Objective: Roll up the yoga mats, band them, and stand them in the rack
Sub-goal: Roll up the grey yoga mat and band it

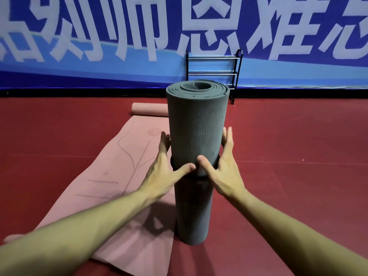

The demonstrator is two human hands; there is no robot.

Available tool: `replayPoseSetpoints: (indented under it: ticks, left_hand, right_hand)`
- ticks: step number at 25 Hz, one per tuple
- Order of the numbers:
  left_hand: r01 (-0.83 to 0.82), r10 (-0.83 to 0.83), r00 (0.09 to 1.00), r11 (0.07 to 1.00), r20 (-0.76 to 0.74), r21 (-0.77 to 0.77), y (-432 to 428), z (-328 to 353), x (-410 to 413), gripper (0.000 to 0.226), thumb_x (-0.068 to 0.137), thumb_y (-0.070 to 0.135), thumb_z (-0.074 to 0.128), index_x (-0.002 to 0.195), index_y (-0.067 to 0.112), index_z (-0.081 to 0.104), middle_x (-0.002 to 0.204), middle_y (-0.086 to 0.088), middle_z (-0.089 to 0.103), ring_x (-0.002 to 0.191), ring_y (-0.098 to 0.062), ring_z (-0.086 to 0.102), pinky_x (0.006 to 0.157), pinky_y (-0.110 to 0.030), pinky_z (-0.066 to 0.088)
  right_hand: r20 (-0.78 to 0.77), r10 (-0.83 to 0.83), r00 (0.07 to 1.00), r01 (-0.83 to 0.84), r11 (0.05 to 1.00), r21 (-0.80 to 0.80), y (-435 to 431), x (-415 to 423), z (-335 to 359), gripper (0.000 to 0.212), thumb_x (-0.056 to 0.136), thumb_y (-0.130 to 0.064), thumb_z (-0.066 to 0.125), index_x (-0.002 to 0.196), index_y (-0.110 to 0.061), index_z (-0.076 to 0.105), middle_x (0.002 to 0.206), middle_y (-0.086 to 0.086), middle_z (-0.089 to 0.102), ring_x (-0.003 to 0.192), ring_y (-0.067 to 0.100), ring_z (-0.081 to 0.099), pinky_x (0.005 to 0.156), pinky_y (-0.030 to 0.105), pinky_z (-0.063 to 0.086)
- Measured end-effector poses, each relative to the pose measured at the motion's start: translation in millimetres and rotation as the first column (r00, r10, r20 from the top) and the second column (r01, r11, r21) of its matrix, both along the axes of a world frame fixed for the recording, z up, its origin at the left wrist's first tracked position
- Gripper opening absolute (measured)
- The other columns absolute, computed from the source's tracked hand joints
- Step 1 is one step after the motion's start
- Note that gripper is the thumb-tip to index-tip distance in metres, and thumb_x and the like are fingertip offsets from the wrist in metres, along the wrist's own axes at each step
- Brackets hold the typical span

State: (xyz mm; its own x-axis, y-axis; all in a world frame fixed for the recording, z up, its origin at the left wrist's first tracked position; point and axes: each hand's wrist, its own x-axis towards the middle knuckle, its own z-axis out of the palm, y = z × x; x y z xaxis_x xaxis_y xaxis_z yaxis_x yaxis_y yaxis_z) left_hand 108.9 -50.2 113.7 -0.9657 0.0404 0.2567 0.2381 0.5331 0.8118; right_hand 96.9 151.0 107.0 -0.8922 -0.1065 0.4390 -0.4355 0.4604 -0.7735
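A rolled grey yoga mat (197,120) stands upright on the red floor in front of me. A black band (172,165) circles it about halfway up. My left hand (165,172) lies flat against the mat's left side, fingers straight, thumb stretched across the front at the band. My right hand (223,168) mirrors it on the right side, its thumb also on the band. A pink yoga mat (127,166) lies mostly unrolled to the left, its far end curled into a roll (149,109). The black rack (214,70) stands behind the grey mat against the wall.
A blue banner (99,72) with large white characters covers the back wall. Red floor (298,156) stretches out to the right of the grey mat and on to the rack. The pink mat takes up the floor to my left.
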Motion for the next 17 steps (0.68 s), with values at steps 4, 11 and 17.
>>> replayPoseSetpoints:
  ticks: [4, 11, 17]
  left_hand:
    - [0.075, -0.076, 0.991, 0.997, 0.111, 0.012, -7, -15, -5, 0.107, 0.070, 0.070, 0.072, 0.155, 0.039, 0.017, 0.140, 0.033, 0.048, 0.134, 0.003, 0.049, 0.107, -0.022, 0.043]
    - [0.029, -0.023, 0.999, 0.985, 0.036, -0.167, -12, -16, 7, 0.137, 0.068, 0.064, 0.080, 0.147, 0.051, -0.031, 0.157, 0.034, -0.010, 0.140, 0.007, 0.016, 0.108, -0.018, 0.027]
    - [0.076, -0.071, 0.996, 0.993, 0.059, -0.085, -5, -17, 2, 0.128, 0.074, 0.067, 0.075, 0.155, 0.044, -0.022, 0.160, 0.028, 0.027, 0.144, -0.004, 0.038, 0.116, -0.035, 0.039]
  right_hand:
    - [0.092, 0.019, 0.996, -0.024, 0.998, 0.050, -3, 5, -11, 0.122, 0.071, -0.088, 0.058, 0.153, -0.048, -0.024, 0.166, -0.028, -0.010, 0.153, 0.008, 0.021, 0.118, 0.036, 0.034]
    - [0.090, 0.011, 0.996, -0.029, 0.979, 0.203, 15, 8, -42, 0.131, 0.072, -0.091, 0.056, 0.156, -0.033, -0.026, 0.170, -0.011, -0.011, 0.156, 0.004, 0.005, 0.124, 0.040, 0.026]
    - [0.061, 0.003, 0.998, -0.014, 0.982, 0.189, 3, 9, -26, 0.117, 0.074, -0.091, 0.048, 0.152, -0.047, -0.029, 0.160, -0.030, -0.023, 0.153, 0.014, 0.022, 0.117, 0.035, 0.036]
